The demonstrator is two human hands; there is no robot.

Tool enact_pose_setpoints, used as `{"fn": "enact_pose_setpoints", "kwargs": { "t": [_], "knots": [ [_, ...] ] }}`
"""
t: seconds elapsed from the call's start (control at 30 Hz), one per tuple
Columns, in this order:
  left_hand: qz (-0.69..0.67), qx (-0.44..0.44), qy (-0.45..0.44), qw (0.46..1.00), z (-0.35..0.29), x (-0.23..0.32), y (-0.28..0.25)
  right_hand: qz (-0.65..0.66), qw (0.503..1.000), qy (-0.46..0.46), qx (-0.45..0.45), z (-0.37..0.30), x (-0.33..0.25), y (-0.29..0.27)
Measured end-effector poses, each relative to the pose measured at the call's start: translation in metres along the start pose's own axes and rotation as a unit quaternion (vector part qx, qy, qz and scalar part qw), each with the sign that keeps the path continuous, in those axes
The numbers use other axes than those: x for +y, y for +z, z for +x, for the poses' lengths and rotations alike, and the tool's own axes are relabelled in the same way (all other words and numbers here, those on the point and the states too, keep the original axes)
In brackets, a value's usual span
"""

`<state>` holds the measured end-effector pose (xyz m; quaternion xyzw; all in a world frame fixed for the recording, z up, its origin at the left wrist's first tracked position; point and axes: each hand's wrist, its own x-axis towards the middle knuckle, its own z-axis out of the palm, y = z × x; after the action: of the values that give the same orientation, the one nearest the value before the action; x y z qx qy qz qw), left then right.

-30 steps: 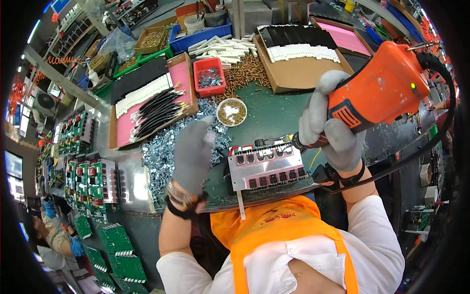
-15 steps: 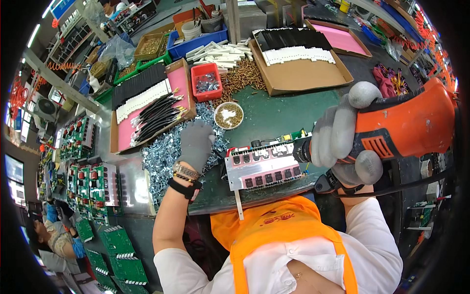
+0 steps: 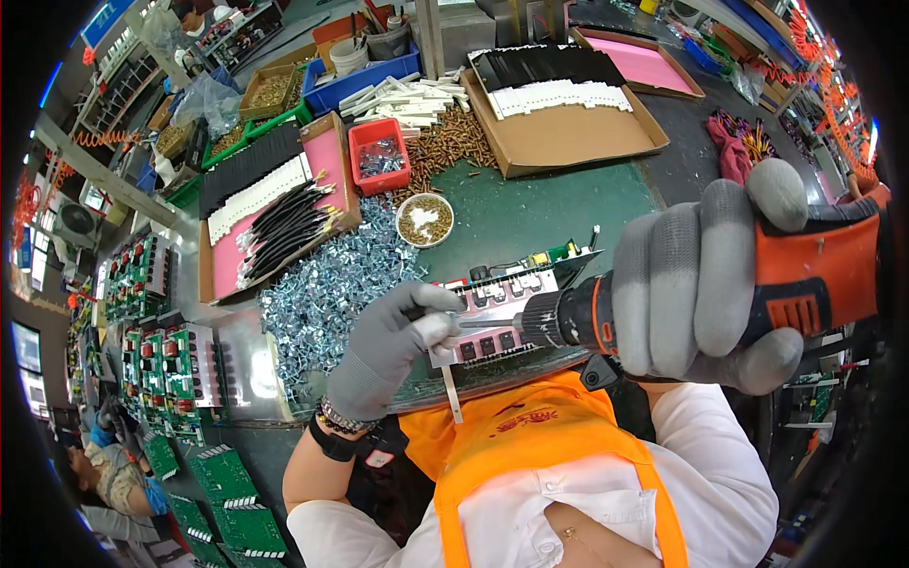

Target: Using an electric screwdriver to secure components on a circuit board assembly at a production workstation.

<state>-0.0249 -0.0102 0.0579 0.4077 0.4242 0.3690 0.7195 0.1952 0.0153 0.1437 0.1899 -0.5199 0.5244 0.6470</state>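
While the right hand (image 3: pixel 701 284) clenches its fingers round the orange power driver (image 3: pixel 819 275), the left hand (image 3: pixel 393 346) pinches at the driver bit (image 3: pixel 492 324), its exact grasp hidden. Left hand and driver partly cover the circuit-board assembly (image 3: pixel 516 289) on the bench (image 3: pixel 559 204). Silvery metal pieces (image 3: pixel 327 293) heap nearby; a white dish (image 3: pixel 425 219), red bin (image 3: pixel 386 180) and cardboard tray (image 3: pixel 578 147) stand beyond. Red lettering (image 3: pixel 525 417) marks the orange apron (image 3: pixel 530 459).
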Motion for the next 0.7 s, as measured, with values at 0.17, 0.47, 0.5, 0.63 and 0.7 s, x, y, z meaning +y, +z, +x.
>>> {"fn": "enact_pose_setpoints", "kwargs": {
  "t": [0.17, 0.47, 0.5, 0.63, 0.7],
  "knots": [
    [-0.011, -0.017, -0.028, 0.999, -0.001, -0.011, 0.001, 0.005, 0.999, 0.01, -0.041, 0.0, 0.008, 0.002],
    [0.003, -0.025, -0.019, 1.0, -0.004, -0.015, -0.001, 0.01, 0.999, 0.006, -0.043, -0.003, 0.014, 0.009],
    [-0.002, -0.021, -0.021, 1.0, -0.005, -0.015, -0.001, 0.012, 0.999, 0.006, -0.044, -0.003, 0.014, 0.009],
    [-0.008, -0.02, -0.027, 0.999, -0.005, -0.014, 0.0, 0.015, 0.999, 0.009, -0.047, -0.006, 0.017, 0.01],
    [-0.006, -0.016, -0.034, 0.999, -0.004, -0.014, -0.001, 0.015, 0.999, 0.009, -0.05, -0.007, 0.018, 0.01]
  ]
}}
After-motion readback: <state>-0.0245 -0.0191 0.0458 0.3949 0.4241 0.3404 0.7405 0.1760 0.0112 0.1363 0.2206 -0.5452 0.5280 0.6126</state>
